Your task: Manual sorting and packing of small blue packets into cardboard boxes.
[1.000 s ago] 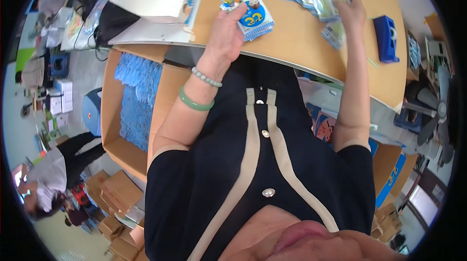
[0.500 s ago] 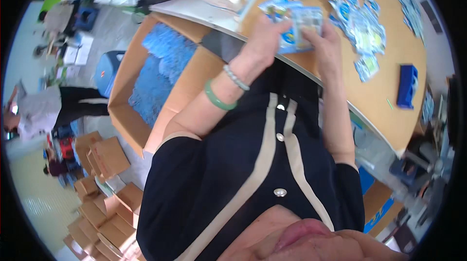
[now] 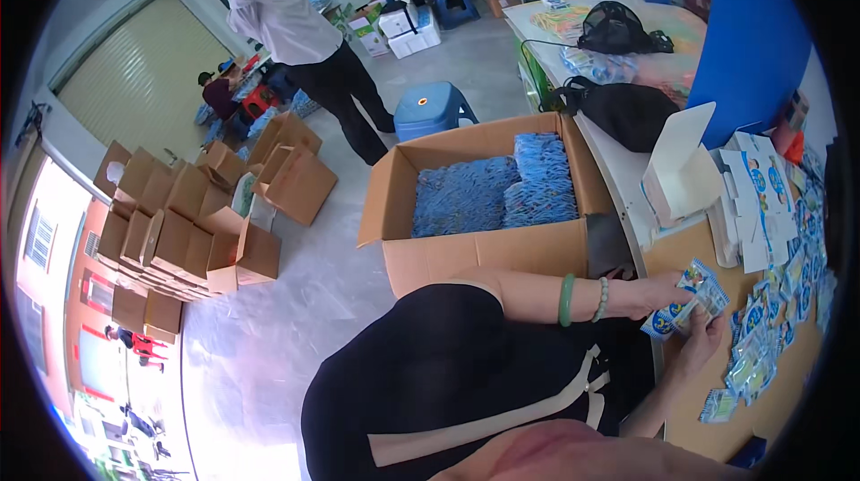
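Blue oval logos (image 3: 755, 313) on packets (image 3: 662, 323)

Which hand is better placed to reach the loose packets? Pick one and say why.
Right, probably: the right hand is nearer the loose packets; the left hand lies farther off. Both are on the held packets.

Bare left arm (image 3: 533, 296), short black fabric sleeve (image 3: 457, 315), stretched rightward, elbow nearly straight. Left wrist (image 3: 618, 298) ringed by smooth green bangle (image 3: 566, 300) and grey-green beaded bracelet (image 3: 601, 299). Bare left hand (image 3: 652, 294): fingers curled, gripping. Bare right forearm (image 3: 657, 405) reaching up from near side; elbow hidden. Bare right hand (image 3: 702, 339) just beside left, nearer, thumb and fingers pinched.
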{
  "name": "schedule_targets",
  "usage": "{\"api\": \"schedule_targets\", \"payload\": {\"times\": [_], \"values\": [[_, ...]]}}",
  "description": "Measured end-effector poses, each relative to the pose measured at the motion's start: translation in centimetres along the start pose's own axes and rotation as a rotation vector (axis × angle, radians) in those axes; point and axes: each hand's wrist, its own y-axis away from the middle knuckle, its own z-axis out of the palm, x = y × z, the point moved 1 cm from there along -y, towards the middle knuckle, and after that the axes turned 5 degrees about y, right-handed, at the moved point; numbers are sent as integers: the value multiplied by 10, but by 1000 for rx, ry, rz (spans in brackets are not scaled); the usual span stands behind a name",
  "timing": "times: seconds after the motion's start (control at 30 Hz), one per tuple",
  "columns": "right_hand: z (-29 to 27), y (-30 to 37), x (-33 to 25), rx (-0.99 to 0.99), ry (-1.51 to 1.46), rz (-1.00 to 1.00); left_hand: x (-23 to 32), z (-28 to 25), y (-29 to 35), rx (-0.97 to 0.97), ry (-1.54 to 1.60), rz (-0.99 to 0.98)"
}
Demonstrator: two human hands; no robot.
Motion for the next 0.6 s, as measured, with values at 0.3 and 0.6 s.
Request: {"api": "schedule_targets", "payload": {"times": [0.3,0.6], "values": [[88,-15,-75,-170,556,-203,-27,-58,-25,94,151,101],[229,-72,-271,-299,676,-924,-21,-39,-18,115,67,-143]]}}
